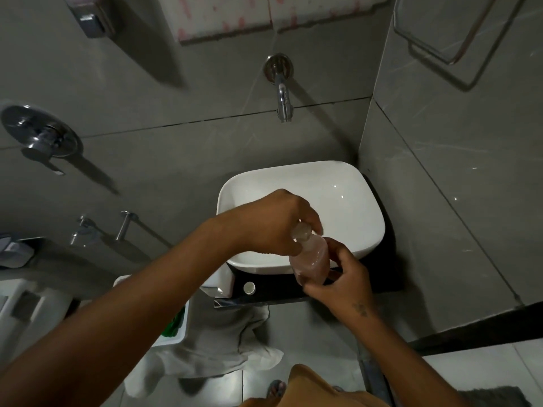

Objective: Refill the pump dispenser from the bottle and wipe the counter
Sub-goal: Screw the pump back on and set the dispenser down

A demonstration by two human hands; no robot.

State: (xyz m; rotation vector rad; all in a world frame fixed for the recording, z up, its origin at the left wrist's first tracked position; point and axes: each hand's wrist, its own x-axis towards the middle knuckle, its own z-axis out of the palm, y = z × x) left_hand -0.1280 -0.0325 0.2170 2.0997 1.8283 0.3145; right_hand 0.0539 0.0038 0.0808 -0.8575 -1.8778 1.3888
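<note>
A clear plastic bottle (311, 257) with pinkish liquid is being held tilted at the centre of the frame, over the front rim of the white basin (338, 198). Its lower body is being gripped by the right hand (342, 282), fingers wrapped round it from below and to the right. The left hand (273, 223) is being held over the bottle's neck from the left — its fingers are curled closed about the top, though whether a cap is pinched there cannot be told.

A small white round cap (249, 288) is lying on the dark counter (382, 277), just below and left of the basin and well apart from both hands. A pale cloth (223, 342) is hanging below the counter's front edge, in the lower middle of the frame. A chrome tap (282, 95) is jutting from the grey tiled wall above the basin. The pump dispenser itself cannot be picked out with certainty — a white boxy object (219, 282) is partly hidden behind the left forearm.
</note>
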